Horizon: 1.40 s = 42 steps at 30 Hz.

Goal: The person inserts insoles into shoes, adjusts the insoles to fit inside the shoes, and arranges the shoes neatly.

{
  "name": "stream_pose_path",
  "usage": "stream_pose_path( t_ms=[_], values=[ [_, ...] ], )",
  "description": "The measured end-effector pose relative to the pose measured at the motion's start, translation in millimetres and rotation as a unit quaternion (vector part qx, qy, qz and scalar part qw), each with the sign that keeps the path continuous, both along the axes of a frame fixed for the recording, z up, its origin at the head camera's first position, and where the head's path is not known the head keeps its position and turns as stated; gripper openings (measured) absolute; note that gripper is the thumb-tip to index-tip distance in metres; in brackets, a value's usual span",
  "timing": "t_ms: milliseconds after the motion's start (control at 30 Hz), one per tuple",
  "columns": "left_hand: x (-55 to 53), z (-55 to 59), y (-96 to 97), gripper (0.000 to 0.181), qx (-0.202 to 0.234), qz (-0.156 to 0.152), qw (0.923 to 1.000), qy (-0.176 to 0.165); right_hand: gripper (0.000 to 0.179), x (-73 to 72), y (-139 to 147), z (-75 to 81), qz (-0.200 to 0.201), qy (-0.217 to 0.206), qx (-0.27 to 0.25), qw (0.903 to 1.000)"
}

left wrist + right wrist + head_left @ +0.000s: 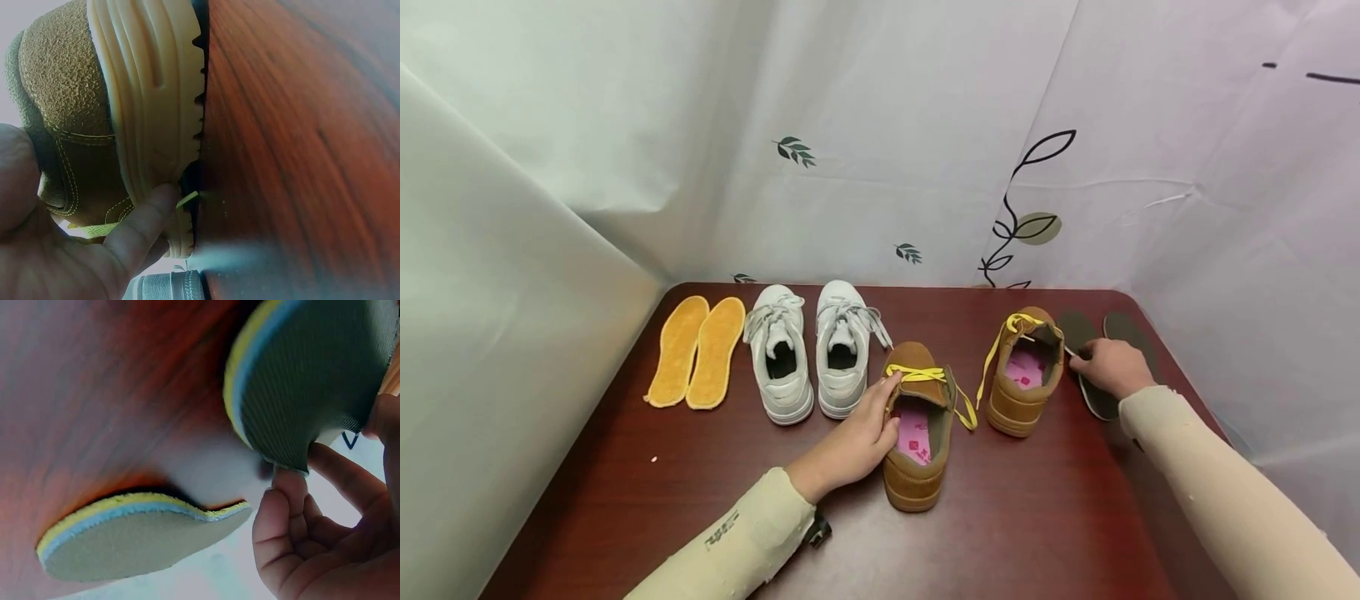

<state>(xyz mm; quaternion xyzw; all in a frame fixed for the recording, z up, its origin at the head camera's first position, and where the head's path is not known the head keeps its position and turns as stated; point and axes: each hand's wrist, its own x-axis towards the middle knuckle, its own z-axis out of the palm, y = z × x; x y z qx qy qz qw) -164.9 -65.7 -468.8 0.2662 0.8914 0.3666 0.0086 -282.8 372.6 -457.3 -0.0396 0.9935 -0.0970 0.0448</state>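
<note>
My left hand [853,437] rests against the left side of a brown suede shoe [916,483] with yellow laces and a pink patterned insole inside. In the left wrist view, one extended finger [140,231] touches the tan sole; the thumb lies near the collar. My right hand [1116,367] pinches the edge of a dark green insole [1078,327], bending it. The right wrist view shows this insole's ribbed dark face [300,375] and layered yellow and blue edge. Beside it lies a matching second insole [144,540]. Left of the right hand stands the other brown shoe [1018,408], also with a pink insole.
A pair of white sneakers [786,400] stands left of centre. Farther left lie two orange-yellow insoles [713,354]. All sit on a dark red wooden table [700,492], with pale printed curtain [887,167] behind and along both sides.
</note>
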Motion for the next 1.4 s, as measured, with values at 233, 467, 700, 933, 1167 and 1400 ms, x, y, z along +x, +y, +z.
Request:
stream_pose_path(
  t_ms=[233, 467, 700, 933, 1167, 1400],
  values=[
    [0.5, 0.5, 0.2, 0.066, 0.000, 0.000, 0.9999, -0.013, 0.045, 2.6, 6, -0.3, -0.008, 0.030, -0.021, 0.9993],
    [-0.3, 2.2, -0.3, 0.067, -0.004, 0.001, 0.9999, -0.012, 0.037, 7.5, 7, 16.3, -0.009, 0.078, -0.035, 0.9963],
    [-0.2, 2.0, 0.0, 0.067, -0.001, -0.001, 1.0000, -0.007, 0.033, 12.5, 6, 31.8, -0.015, 0.085, -0.038, 0.9956],
    [-1.0, 1.4, 0.4, 0.068, -0.004, -0.002, 0.9999, -0.013, 0.028, 18.7, 1, 44.6, -0.016, 0.093, -0.044, 0.9946],
    [-0.1, 2.0, 0.3, 0.067, 0.002, 0.000, 1.0000, -0.007, 0.032, 23.9, -8, 64.5, -0.023, 0.136, -0.056, 0.9889],
    [-1.2, -0.4, 0.1, 0.068, 0.005, -0.001, 0.9999, -0.010, 0.034, 34.3, -22, 84.7, -0.012, 0.165, -0.065, 0.9842]
  ],
)
